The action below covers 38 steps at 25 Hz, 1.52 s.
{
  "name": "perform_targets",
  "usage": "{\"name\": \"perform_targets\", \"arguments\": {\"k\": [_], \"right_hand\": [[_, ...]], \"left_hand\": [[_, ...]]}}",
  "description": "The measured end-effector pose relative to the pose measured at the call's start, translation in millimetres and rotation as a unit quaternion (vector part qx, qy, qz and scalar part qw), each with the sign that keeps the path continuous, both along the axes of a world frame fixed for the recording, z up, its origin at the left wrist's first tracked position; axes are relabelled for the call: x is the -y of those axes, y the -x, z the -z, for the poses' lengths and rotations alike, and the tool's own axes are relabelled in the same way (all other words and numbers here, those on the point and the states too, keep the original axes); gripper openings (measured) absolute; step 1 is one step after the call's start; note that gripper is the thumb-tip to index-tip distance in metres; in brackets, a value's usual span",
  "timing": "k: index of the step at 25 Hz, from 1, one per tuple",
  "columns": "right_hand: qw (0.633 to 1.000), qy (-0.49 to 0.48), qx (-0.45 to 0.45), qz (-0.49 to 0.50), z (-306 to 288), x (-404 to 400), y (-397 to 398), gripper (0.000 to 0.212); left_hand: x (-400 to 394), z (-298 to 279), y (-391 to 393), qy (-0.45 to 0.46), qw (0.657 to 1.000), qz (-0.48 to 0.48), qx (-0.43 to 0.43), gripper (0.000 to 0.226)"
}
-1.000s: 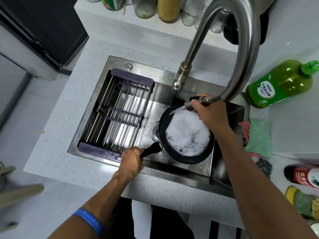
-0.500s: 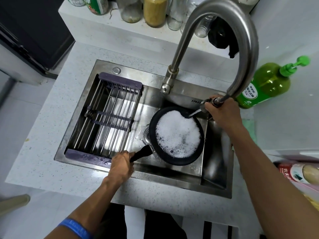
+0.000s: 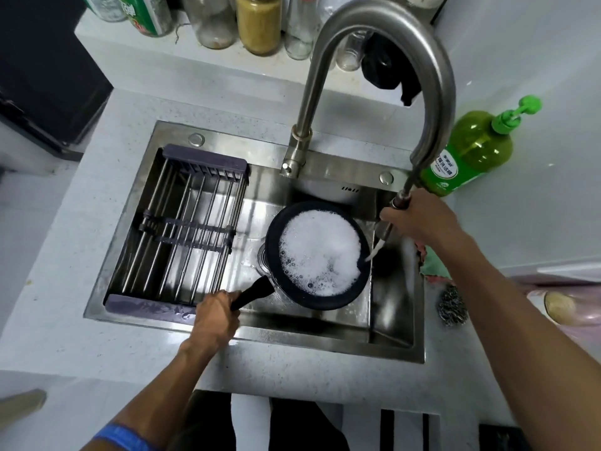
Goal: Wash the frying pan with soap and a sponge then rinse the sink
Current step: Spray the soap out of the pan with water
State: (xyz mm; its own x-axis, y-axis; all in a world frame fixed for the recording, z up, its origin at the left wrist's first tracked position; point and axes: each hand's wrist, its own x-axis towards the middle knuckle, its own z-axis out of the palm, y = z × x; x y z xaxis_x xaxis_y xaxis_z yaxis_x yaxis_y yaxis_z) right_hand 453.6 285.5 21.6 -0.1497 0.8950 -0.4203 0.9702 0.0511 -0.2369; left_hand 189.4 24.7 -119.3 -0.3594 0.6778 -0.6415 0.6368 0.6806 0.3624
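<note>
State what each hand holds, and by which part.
Left hand grips the black foam-filled frying pan by its handle; right hand grips the steel pull-out faucet's spray head.

black frying pan [image 3: 317,260] mid-frame, tilted, loaded with white suds, handle toward lower left, sat in steel sink [image 3: 325,341], green-pink sponge [image 3: 434,265] peeking at right rim

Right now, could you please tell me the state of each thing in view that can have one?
Frying pan: in the sink, full of foam, upright.
Spray head: pulled out, running onto the pan's right rim.
Left hand: grips the pan handle.
Right hand: holds the spray head.
Soap bottle: upright on the counter.
Drying rack: across the sink's left half, unloaded.
</note>
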Motion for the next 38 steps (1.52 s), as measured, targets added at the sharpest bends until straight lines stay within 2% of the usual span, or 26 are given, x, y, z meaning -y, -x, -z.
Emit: {"name": "perform_targets", "arguments": {"k": [5, 8, 11, 13, 15, 17, 20, 24, 30, 34, 36, 38], "right_hand": [[0.999, 0.015, -0.051, 0.001, 4.0, 19.4, 5.8, 0.038], [0.996, 0.038, -0.073, 0.018, 5.7, 28.1, 2.8, 0.041], [0.992, 0.051, -0.112, 0.042, 14.9, 34.5, 12.0, 0.046], [0.985, 0.072, -0.138, 0.074, 23.8, 37.4, 15.4, 0.049], [0.980, 0.079, -0.160, 0.092, 25.8, 37.3, 14.1, 0.043], [0.980, 0.061, -0.169, 0.085, 27.6, 36.1, 7.1, 0.039], [0.978, 0.040, -0.183, 0.086, 25.2, 37.5, 6.8, 0.034], [0.970, 0.042, -0.219, 0.092, 21.5, 37.3, 22.1, 0.043], [0.977, 0.056, -0.184, 0.087, 5.2, 39.2, 24.3, 0.041], [0.976, 0.082, -0.183, 0.083, -0.6, 38.3, 38.0, 0.036], [0.976, 0.077, -0.181, 0.093, 0.3, 39.0, 35.8, 0.035], [0.979, 0.068, -0.167, 0.095, -1.9, 39.3, 30.7, 0.035]], "left_hand": [[0.2, -2.7, -2.9, -0.013, 1.000, 0.012, -0.021, 0.040], [-7.1, -3.9, -13.9, 0.026, 0.979, 0.150, -0.134, 0.024], [-22.2, 11.8, -40.9, 0.039, 0.945, 0.249, -0.207, 0.050], [-32.2, 29.4, -57.6, 0.057, 0.946, 0.231, -0.219, 0.058], [-45.3, 39.5, -59.7, 0.063, 0.955, 0.185, -0.225, 0.040], [-55.5, 37.0, -51.8, 0.068, 0.968, 0.162, -0.177, 0.033], [-58.2, 9.7, -39.7, 0.041, 0.974, 0.162, -0.152, 0.050], [-36.9, -22.0, -40.8, 0.056, 0.980, 0.163, -0.099, 0.063], [-36.3, -46.1, -44.6, 0.051, 0.988, 0.140, 0.044, 0.050], [-44.7, -43.0, -44.6, 0.064, 0.980, 0.096, 0.164, 0.054], [-43.2, -43.6, -38.9, 0.067, 0.978, 0.106, 0.164, 0.044], [-35.9, -48.3, -37.4, 0.032, 0.984, 0.146, 0.100, 0.038]]}}
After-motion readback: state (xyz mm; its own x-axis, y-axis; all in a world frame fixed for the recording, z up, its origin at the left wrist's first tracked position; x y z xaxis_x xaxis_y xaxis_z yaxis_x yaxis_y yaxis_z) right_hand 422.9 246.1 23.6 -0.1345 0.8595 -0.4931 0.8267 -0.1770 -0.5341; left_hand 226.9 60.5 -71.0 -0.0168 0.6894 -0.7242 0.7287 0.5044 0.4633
